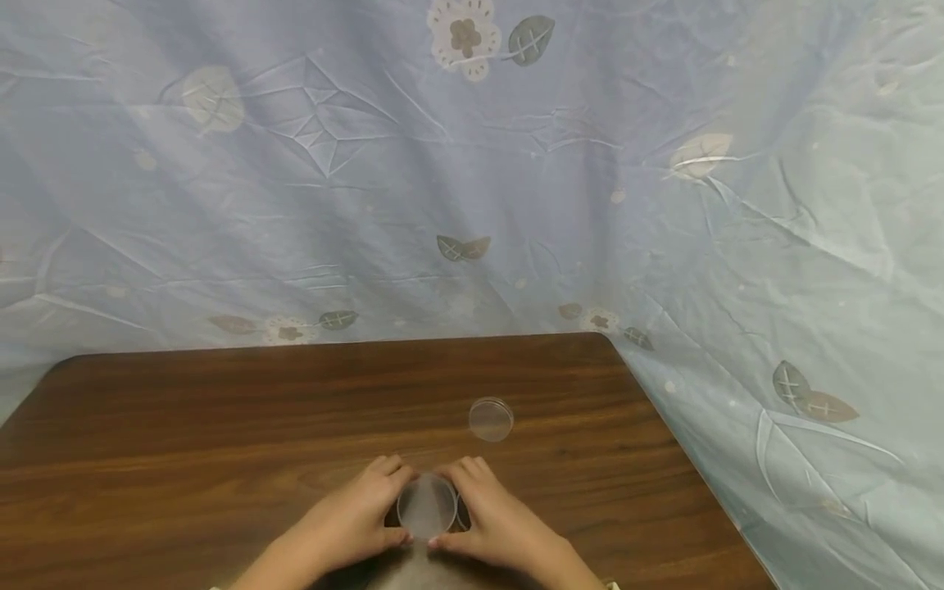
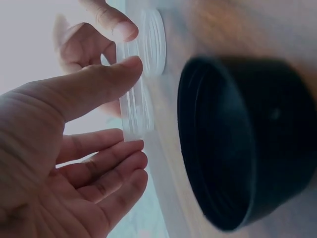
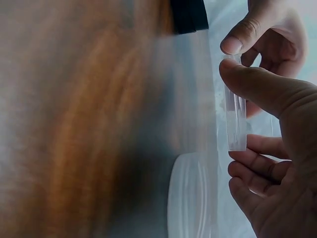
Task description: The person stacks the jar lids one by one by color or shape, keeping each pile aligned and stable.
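Note:
Both hands hold one clear round petri dish (image 1: 427, 506) between them, low in the head view. My left hand (image 1: 350, 516) grips its left rim with thumb and fingers. On the opposite rim my right hand (image 1: 497, 520) pinches it the same way. In both wrist views the dish is seen edge-on, the two thumbs close together on its near side. Just past it, by the right hand, a second clear dish (image 3: 190, 198) lies lower, mostly hidden from above. A black cup-shaped thing (image 2: 282, 139) stands near my left hand, its round opening showing in the left wrist view.
Farther back on the brown wooden table (image 1: 184, 410) lies another clear round dish (image 1: 490, 419). A pale blue cloth with leaf and flower prints (image 1: 369, 205) hangs behind the table and along its right side.

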Tool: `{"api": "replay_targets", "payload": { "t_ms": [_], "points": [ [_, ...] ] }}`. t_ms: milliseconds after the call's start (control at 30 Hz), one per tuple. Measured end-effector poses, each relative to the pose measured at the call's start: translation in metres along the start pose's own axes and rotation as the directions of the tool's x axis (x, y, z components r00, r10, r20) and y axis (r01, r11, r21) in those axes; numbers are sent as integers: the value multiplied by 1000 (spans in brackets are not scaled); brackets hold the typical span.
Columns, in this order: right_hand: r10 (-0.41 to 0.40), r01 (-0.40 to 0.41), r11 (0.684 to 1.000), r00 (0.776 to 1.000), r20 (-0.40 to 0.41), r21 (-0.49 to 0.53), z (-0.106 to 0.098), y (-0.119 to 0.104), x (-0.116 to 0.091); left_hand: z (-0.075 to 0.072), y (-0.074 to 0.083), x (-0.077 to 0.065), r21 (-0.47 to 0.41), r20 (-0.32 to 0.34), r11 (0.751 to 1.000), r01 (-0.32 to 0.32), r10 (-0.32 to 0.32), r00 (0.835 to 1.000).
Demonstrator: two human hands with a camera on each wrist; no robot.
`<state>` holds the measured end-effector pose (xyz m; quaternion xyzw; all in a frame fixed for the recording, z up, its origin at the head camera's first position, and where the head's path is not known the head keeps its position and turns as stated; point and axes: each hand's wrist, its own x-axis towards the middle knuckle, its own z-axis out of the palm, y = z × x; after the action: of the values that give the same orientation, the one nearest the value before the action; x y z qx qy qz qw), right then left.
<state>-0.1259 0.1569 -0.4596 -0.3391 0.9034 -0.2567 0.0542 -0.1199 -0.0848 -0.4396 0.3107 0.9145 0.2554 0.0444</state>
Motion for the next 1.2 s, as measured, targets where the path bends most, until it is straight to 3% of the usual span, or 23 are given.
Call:
{"api": "replay_targets", "payload": {
  "t_ms": [233,533,800,1200],
  "points": [
    [2,-2,1000,1000,4,-26,5,-2,-15,7,6,-8,-15,44,1000,23,-23,999],
    [-69,66,996,996,-60,-51,10,-4,-28,13,14,-12,-17,89,999,40,-39,995],
    [-90,84,994,991,-98,-69,16,-1,-34,20,17,-14,8,59,1000,18,-19,998],
    [-54,50,997,997,-59,-54,21,0,-39,28,18,-15,60,36,997,-38,36,999]
  ]
}}
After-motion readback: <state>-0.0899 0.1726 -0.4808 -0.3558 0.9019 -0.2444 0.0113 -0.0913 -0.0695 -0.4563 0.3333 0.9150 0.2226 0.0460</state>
